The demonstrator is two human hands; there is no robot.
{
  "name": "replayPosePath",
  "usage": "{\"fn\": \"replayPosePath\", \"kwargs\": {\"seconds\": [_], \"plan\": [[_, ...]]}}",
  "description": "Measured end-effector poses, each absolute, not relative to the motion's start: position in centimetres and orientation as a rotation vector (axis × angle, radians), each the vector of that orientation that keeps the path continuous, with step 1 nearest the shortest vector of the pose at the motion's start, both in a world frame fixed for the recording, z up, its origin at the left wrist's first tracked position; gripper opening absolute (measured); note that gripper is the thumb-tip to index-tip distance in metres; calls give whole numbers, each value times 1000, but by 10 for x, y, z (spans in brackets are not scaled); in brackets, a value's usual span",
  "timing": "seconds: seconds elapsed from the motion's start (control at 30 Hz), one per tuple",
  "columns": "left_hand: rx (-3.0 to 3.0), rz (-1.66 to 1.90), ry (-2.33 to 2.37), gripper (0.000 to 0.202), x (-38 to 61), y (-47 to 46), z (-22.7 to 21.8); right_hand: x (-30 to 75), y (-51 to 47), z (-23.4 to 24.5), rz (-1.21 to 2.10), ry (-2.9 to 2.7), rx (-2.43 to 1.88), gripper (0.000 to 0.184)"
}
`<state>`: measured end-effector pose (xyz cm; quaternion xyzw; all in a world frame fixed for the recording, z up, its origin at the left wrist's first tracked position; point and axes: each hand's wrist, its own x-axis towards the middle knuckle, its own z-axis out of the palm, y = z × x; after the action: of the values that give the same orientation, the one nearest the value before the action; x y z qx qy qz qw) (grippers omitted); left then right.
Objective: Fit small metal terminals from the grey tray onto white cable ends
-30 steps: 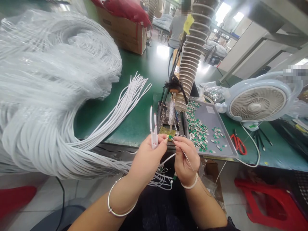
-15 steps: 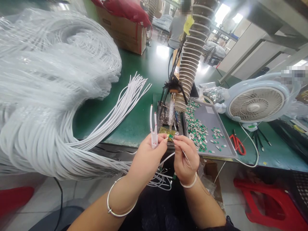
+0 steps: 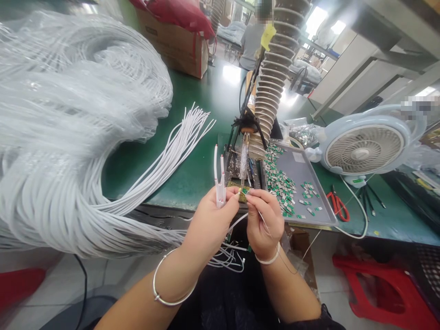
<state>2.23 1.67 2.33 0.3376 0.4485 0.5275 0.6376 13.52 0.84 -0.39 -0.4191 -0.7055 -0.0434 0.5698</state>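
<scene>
Green-topped workbench [image 3: 202,91] runs away from the wearer, with a huge coil of white sheathed cable [image 3: 68,91] heaped on its left and a grey metal tray [image 3: 325,215] of small green-and-silver parts [image 3: 282,185] on its right. A desk fan [image 3: 364,156], red-handled scissors [image 3: 338,206] and a ribbed column [image 3: 271,87] stand around it, and a co-worker [image 3: 250,46] is further back.

Since a moment ago, both hands have edged slightly up and forward. The tiny green board [image 3: 244,190] now sits right over a gold-coloured pad [image 3: 234,184] at the bench's fixture. The left hand [image 3: 209,227] is closed around a white cable [image 3: 220,192], its split ends standing upright with red-marked tips. The right hand [image 3: 264,224] pinches the board between thumb and forefinger, while a thin wire [image 3: 288,268] trails past the wrist.

Fingertips hide most of the board, so whether it touches the pad or the cable cannot be told — and the loose wire ends [image 3: 227,261] below vanish behind the hands.
</scene>
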Motion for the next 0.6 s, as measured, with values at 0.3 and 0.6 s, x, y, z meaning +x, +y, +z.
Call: {"fn": "replayPosePath", "kwargs": {"seconds": [0.3, 0.6], "plan": [[786, 1220, 1013, 4, 24, 19, 25, 135, 9, -1, -98, -1660, -989, 26], [801, 1244, 1012, 10, 22, 19, 29, 134, 9, 3, -124, -1661, -998, 26]]}}
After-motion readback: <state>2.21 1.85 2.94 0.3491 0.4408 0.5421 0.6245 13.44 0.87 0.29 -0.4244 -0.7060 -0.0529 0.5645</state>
